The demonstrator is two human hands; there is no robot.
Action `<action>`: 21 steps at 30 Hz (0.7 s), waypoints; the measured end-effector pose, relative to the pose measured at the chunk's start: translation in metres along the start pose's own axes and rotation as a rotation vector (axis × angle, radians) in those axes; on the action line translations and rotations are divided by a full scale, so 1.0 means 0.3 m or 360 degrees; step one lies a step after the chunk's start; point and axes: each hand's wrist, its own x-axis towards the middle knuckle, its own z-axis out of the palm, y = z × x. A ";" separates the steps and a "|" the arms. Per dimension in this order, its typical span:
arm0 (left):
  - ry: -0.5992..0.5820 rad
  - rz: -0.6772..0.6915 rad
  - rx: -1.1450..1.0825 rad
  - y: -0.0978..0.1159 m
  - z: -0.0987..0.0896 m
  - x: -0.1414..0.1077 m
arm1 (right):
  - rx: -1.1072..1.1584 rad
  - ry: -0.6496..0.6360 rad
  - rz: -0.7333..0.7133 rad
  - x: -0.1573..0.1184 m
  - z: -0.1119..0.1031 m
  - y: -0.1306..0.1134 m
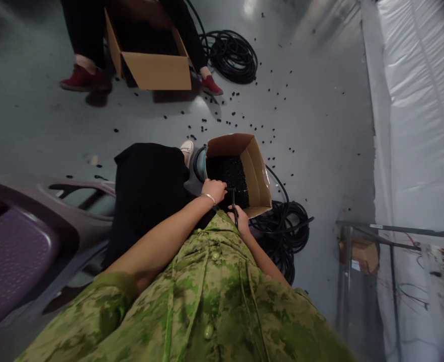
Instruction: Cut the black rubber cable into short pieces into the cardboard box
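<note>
Over the near edge of an open cardboard box (257, 173), my left hand (214, 190) is closed on a thin black hose whose end points right. Small black pieces (231, 173) fill the bottom of the box. My right hand (240, 219) grips a dark cutting tool (234, 207), its fingers wrapped round the handles. The tool's upper end meets the hose just right of my left hand. More black hose (282, 223) lies coiled on the floor to the right of the box.
Across from me a person in red shoes (81, 78) sits at another cardboard box (156, 70), beside a black hose coil (233, 56). Small black pieces are scattered over the floor (312, 125). A purple-seated chair (14, 251) stands left; a metal frame (345, 281) stands right.
</note>
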 end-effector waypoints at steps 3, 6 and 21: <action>-0.0005 0.0004 -0.0022 0.001 -0.002 0.000 | 0.0000 0.0013 -0.0014 0.001 0.000 0.002; -0.0015 -0.0011 -0.0063 0.000 -0.001 0.002 | -0.0016 0.0011 -0.0009 0.002 0.000 0.003; -0.0022 -0.0004 0.0002 0.001 0.003 0.006 | -0.0022 -0.0004 -0.0009 0.004 0.005 0.018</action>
